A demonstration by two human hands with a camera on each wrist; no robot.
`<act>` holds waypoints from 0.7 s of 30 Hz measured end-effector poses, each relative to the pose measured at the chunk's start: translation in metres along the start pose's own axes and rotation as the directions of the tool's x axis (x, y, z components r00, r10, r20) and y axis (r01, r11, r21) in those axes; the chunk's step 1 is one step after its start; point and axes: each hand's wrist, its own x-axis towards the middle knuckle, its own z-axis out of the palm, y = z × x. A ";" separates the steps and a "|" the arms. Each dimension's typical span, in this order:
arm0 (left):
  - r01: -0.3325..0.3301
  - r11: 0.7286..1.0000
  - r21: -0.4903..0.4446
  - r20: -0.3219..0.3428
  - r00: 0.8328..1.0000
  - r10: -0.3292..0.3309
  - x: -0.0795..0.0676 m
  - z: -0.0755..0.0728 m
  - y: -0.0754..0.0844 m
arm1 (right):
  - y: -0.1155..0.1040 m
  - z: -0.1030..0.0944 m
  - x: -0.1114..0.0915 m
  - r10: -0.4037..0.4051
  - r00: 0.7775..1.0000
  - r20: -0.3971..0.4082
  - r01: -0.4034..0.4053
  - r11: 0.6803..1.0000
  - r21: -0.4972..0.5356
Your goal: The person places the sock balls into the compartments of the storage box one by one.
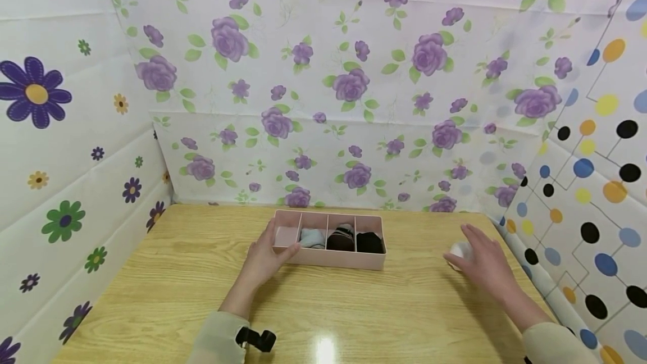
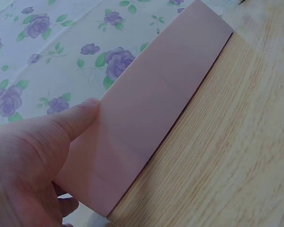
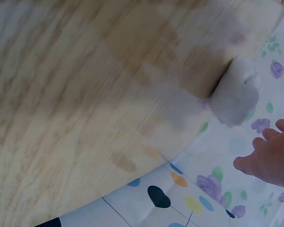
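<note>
At the back of the table a long pink divider box [image 1: 333, 259] stands with its compartments in a row. My left hand [image 1: 263, 257] grips its left end, thumb at the front rim and fingers around the side wall. From left to right, the leftmost compartment shows bare pink, then come a pale blue rolled sock [image 1: 312, 238], a dark brown striped one [image 1: 341, 240] and a black one [image 1: 370, 243]. Over on the right, a white balled sock [image 3: 236, 92] lies on the wood. My right hand [image 1: 487, 263] reaches around it with spread fingers, apart from it in the right wrist view.
The wooden table [image 1: 404, 308] ends at a floral cloth wall [image 1: 323, 156] close behind the box. A dotted cloth wall [image 1: 571, 212] flanks the right side, near my right hand, and a flowered one [image 1: 101, 201] the left.
</note>
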 end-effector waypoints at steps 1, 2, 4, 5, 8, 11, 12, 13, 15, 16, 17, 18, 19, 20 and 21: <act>0.004 1.000 0.001 0.001 1.000 -0.004 0.000 0.000 0.000 | 0.002 0.000 0.000 0.002 1.000 0.000 -0.002 1.000 -0.002; 0.004 1.000 -0.001 0.002 1.000 -0.004 0.000 0.000 0.000 | 0.004 0.001 -0.001 0.008 1.000 0.006 -0.008 1.000 -0.002; 0.007 1.000 -0.001 0.003 1.000 -0.007 0.000 0.000 0.000 | 0.008 0.001 -0.002 0.017 1.000 0.014 -0.017 1.000 -0.004; 0.009 1.000 0.001 0.002 1.000 -0.009 0.000 0.000 0.000 | 0.010 0.001 -0.002 0.021 1.000 0.017 -0.021 1.000 -0.005; 0.012 1.000 0.007 0.001 1.000 -0.012 0.000 0.000 0.000 | 0.016 0.002 -0.003 0.040 0.998 0.039 -0.039 0.999 -0.008; 0.013 1.000 0.014 -0.002 1.000 -0.013 0.000 0.000 0.000 | 0.021 0.002 -0.003 0.053 0.997 0.058 -0.052 0.998 -0.019; 0.012 1.000 0.015 -0.003 1.000 -0.012 0.001 0.001 0.000 | 0.023 0.002 -0.003 0.058 0.996 0.065 -0.056 0.998 -0.023; 0.011 1.000 0.016 -0.004 1.000 -0.011 0.001 0.001 -0.001 | 0.024 0.002 -0.003 0.062 0.996 0.068 -0.060 0.998 -0.027; 0.008 1.000 0.015 -0.006 1.000 -0.007 0.001 0.001 -0.001 | 0.027 0.003 -0.004 0.075 0.994 0.079 -0.073 0.997 -0.028; 0.006 1.000 0.016 -0.006 1.000 -0.006 0.001 0.001 -0.001 | 0.028 0.003 -0.004 0.078 0.993 0.083 -0.076 0.997 -0.028; 0.006 1.000 0.016 -0.006 1.000 -0.006 0.001 0.001 -0.001 | 0.029 0.004 -0.004 0.081 0.993 0.086 -0.079 0.996 -0.029; 0.005 1.000 0.016 -0.005 1.000 -0.005 0.001 0.001 -0.001 | 0.029 0.004 -0.005 0.084 0.993 0.089 -0.081 0.996 -0.029; 0.004 1.000 0.015 -0.005 1.000 -0.004 0.001 0.001 -0.001 | 0.030 0.004 -0.005 0.086 0.992 0.091 -0.084 0.996 -0.029; 0.004 1.000 0.016 -0.003 1.000 -0.004 0.001 0.001 -0.001 | 0.031 0.004 -0.005 0.088 0.992 0.095 -0.085 0.996 -0.030; 0.004 1.000 0.015 -0.003 1.000 -0.004 0.001 0.001 -0.002 | 0.032 0.005 -0.006 0.089 0.991 0.096 -0.086 0.996 -0.033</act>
